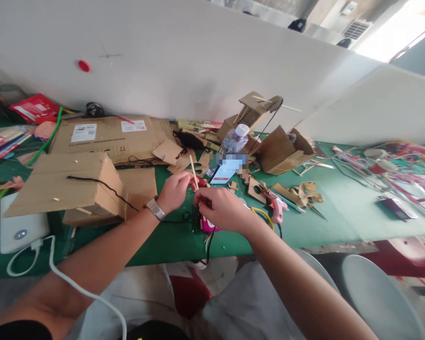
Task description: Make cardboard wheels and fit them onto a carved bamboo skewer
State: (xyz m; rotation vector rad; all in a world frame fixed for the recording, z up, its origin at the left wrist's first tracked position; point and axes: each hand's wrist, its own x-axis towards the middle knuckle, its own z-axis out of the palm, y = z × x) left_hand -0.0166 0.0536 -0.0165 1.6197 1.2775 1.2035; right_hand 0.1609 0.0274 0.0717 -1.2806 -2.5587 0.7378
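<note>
A thin pale wooden stick [193,171] stands nearly upright between my two hands, over the green table. My left hand [176,190], with a watch [155,208] on its wrist, is closed with its fingertips at the stick. My right hand [221,208] has its fingers curled around the stick's lower end, which they partly hide. Just beneath it lies a pink object [207,225], mostly covered by the hand. Behind the hands, a phone [227,169] with a lit screen leans near a clear plastic bottle [235,139].
A cardboard box model [102,184] stands at left by a white power bank [23,224] with a cable. A pink glue gun [278,209] lies right of my hands. Farther back are a cardboard box [281,151], a large flat carton [109,137] and scraps. Stools are below the table edge.
</note>
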